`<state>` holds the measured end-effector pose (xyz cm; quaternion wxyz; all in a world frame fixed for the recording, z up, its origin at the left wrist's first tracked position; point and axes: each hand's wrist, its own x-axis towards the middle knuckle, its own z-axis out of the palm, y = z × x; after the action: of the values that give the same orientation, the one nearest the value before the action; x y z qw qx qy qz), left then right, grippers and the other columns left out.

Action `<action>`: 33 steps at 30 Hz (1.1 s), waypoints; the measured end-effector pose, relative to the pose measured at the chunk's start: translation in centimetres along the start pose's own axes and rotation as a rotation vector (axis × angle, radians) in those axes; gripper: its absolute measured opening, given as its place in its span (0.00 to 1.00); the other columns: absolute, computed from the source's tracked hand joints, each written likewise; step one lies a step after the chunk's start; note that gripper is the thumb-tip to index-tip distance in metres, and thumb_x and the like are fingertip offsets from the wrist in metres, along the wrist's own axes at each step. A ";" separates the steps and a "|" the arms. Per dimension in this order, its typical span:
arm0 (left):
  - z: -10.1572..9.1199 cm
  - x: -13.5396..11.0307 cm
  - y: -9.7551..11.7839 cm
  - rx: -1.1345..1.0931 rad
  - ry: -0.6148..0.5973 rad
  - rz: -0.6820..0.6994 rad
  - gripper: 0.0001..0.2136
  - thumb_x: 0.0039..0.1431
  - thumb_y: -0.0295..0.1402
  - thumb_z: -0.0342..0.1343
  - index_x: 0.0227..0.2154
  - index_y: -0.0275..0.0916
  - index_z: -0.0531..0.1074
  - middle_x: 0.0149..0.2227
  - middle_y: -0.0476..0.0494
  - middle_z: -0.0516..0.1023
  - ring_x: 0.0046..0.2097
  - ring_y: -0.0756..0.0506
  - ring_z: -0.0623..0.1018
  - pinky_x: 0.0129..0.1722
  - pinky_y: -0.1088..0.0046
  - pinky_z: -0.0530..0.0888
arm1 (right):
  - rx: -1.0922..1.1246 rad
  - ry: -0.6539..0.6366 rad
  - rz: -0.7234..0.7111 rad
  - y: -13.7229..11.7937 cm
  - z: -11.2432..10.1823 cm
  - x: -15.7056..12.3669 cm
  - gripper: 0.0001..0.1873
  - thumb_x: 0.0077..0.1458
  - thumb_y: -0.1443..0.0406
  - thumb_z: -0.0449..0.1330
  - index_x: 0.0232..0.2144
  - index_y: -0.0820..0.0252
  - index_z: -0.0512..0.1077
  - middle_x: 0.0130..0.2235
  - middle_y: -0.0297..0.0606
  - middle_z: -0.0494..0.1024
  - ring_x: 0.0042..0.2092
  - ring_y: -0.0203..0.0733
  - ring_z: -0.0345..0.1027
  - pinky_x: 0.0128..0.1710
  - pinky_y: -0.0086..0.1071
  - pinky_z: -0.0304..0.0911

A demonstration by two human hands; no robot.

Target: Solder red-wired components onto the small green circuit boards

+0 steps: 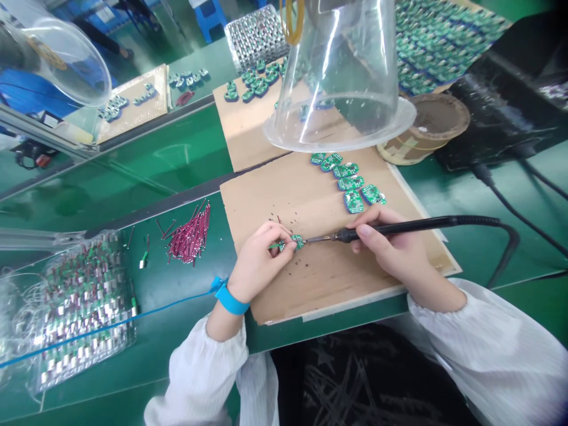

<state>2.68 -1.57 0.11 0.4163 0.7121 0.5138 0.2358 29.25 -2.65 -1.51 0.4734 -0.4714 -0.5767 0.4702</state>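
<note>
My left hand [257, 257] is closed in a pinch on a small green circuit board [296, 241] that rests on a brown cardboard sheet [310, 284]. My right hand [390, 245] grips a black soldering iron [399, 226] like a pen, its metal tip touching the board's right edge. A blue wrist strap [231, 299] with a blue cord circles my left wrist. A short row of finished green boards [350, 183] lies just beyond the iron on the cardboard.
A clear fume hood [341, 77] hangs over the far cardboard. A bundle of red wires [189, 234] lies left of the sheet, and a plastic tray of parts [75, 313] farther left. A solder-sponge holder [426, 127] and black unit [510, 100] sit right.
</note>
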 end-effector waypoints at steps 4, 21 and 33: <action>0.0 0.0 0.0 -0.005 0.002 -0.011 0.04 0.64 0.27 0.59 0.33 0.39 0.72 0.44 0.48 0.75 0.35 0.51 0.72 0.32 0.74 0.68 | -0.018 -0.017 -0.011 0.2 -0.1 -0.1 0.08 0.67 0.59 0.61 0.35 0.53 0.73 0.26 0.31 0.74 0.26 0.36 0.70 0.28 0.32 0.65; 0.4 0.3 0.5 -0.009 0.010 -0.009 0.06 0.63 0.23 0.58 0.31 0.39 0.70 0.42 0.47 0.74 0.40 0.49 0.73 0.33 0.75 0.69 | -0.089 -0.033 -0.036 0.2 -0.1 -0.1 0.08 0.67 0.58 0.61 0.35 0.53 0.73 0.26 0.31 0.75 0.27 0.36 0.70 0.29 0.32 0.65; 0.5 0.2 0.3 0.004 0.019 -0.019 0.06 0.64 0.24 0.57 0.32 0.40 0.70 0.44 0.46 0.74 0.43 0.48 0.75 0.35 0.74 0.71 | 0.011 0.055 0.003 0.4 0.0 0.0 0.10 0.66 0.56 0.62 0.33 0.53 0.72 0.24 0.31 0.74 0.24 0.35 0.69 0.27 0.31 0.64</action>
<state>3.27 -1.63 0.04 0.4122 0.7058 0.5251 0.2372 29.33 -2.58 -1.92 0.4911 -0.4824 -0.5600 0.4610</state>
